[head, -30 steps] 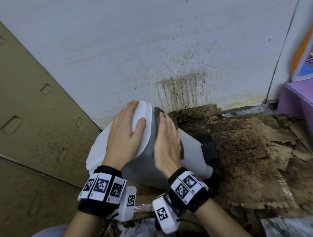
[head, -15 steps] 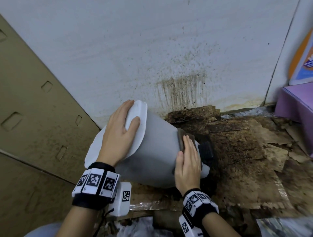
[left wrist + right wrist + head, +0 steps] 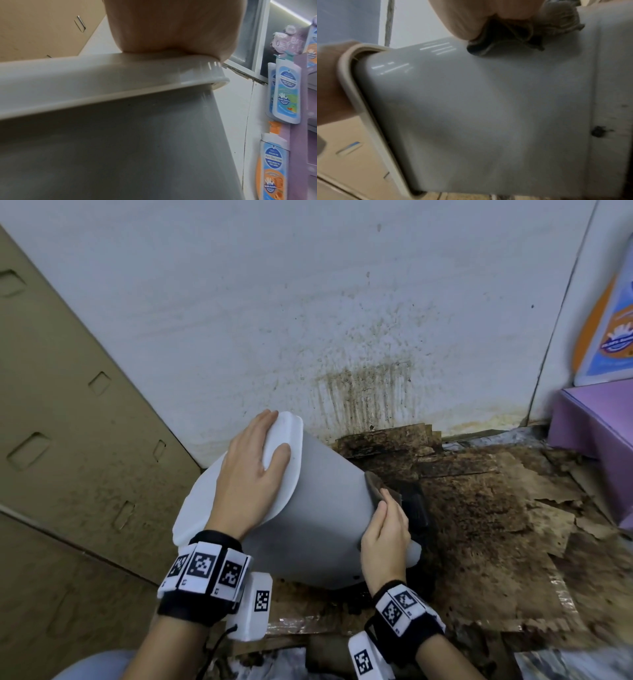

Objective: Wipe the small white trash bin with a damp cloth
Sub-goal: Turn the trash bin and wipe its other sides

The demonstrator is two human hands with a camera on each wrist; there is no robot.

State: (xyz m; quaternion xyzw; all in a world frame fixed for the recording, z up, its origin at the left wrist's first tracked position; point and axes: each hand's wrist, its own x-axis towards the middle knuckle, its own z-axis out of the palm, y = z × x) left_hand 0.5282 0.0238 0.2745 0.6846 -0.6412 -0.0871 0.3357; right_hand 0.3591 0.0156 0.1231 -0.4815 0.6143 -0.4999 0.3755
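The small bin [image 3: 329, 508] leans tilted on the floor, its white lid [image 3: 291, 446] up and to the left, its base down to the right. My left hand [image 3: 250, 474] lies flat on the lid with the thumb spread toward the lid's right edge. In the left wrist view the palm [image 3: 163, 27] rests on the lid's rim [image 3: 102, 83]. My right hand [image 3: 387, 529] presses a brown cloth [image 3: 375, 489] against the bin's side near the base. The right wrist view shows the cloth [image 3: 513, 36] bunched under that hand on the grey wall [image 3: 471, 108].
A stained white wall [image 3: 308, 320] stands behind the bin. A brown cardboard panel [image 3: 68, 440] leans at the left. Dirty, torn cardboard [image 3: 479, 525] covers the floor. The bin's black pedal [image 3: 416, 508] sticks out beside the cloth. A purple box [image 3: 599, 433] sits at the right.
My right hand slid the cloth from just below the lid down the bin's side to near the base. The left hand stayed on the lid.
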